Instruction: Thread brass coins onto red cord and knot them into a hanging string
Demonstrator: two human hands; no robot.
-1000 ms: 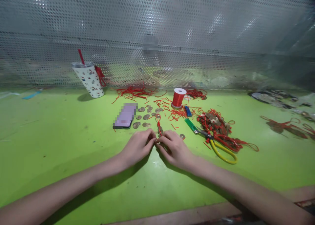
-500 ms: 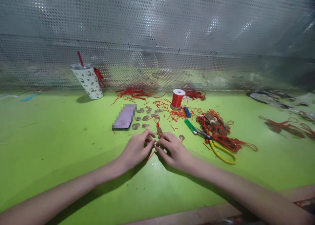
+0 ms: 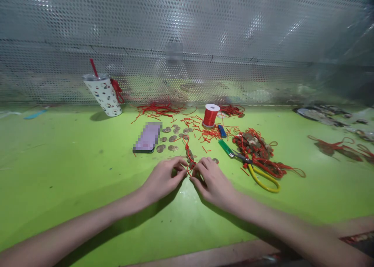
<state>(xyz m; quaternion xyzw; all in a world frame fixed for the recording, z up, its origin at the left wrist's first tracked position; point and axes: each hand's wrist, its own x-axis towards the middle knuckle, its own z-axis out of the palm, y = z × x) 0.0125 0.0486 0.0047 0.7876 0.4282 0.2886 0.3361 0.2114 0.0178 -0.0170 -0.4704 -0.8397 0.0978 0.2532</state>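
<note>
phone (image 3: 147, 137) left of coins (image 3: 171, 138), spool (image 3: 210, 115) behind, scissors (image 3: 254, 169) right

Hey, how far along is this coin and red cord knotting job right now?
Looks done: a pile of corded coins lies by the scissors. In hand: left hand and right hand pinch a red cord piece strung with coins. Left: loose coins and a cord spool wait.
</note>
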